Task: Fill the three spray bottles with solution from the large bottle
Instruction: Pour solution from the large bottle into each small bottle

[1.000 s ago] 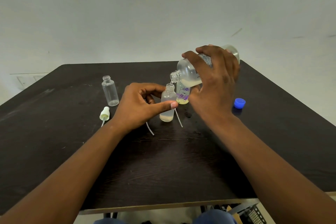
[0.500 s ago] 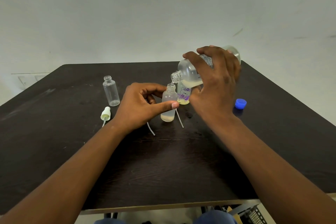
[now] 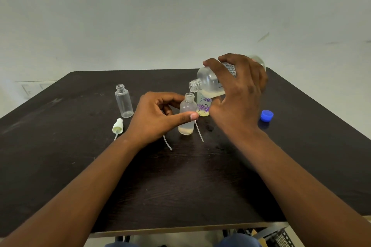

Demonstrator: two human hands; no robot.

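Note:
My right hand (image 3: 239, 98) grips the large clear bottle (image 3: 208, 81), tipped on its side with its open neck just above a small frosted spray bottle (image 3: 187, 112). A thin stream runs into that small bottle, which has pale liquid at its bottom. My left hand (image 3: 158, 116) holds the small bottle upright between thumb and fingers. Right behind it stands a second spray bottle with a purple print (image 3: 203, 106), holding yellowish liquid. A third, clear spray bottle (image 3: 123, 100) stands without a cap to the left.
A white spray head (image 3: 117, 126) lies on the dark table (image 3: 180, 186) left of my left hand. Two thin dip tubes (image 3: 199, 131) lie near the held bottle. A blue cap (image 3: 266, 115) sits to the right. The table's front edge is close to me.
The pour goes on with both hands almost still. The liquid in the small frosted bottle has risen slightly.

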